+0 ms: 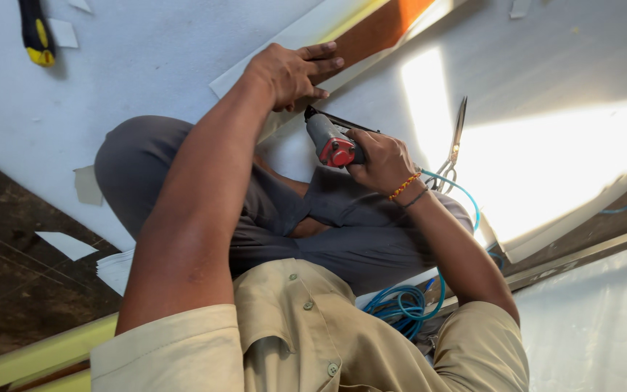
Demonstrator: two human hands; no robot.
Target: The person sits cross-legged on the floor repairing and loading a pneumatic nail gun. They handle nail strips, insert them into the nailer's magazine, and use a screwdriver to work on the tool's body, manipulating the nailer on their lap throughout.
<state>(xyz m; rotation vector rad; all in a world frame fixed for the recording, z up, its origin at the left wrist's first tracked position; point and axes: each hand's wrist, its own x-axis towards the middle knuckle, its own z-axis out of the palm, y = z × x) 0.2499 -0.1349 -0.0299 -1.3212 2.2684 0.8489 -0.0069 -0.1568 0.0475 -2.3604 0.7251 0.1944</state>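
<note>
Your right hand (380,161) is clamped on the grey-and-red pneumatic stapler (332,141), its nose set against the white sheet (146,65), while your left hand (292,72) lies flat with fingers spread on the wooden strip (382,29) just beside it. Those fingertips sit near the nose, so a slip could likely drive a staple into them. The blue air hose (408,301) coiled by your knee could snag and jerk the tool.

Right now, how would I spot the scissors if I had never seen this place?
Start at the big white sheet spread over the floor, with the bright patch of sunlight on it. Beside the right hand, which grips a grey and red air tool, the scissors lie on that sheet. They are thin, shiny metal with long closed blades, unlike the chunky tool or the blue hose.
</note>
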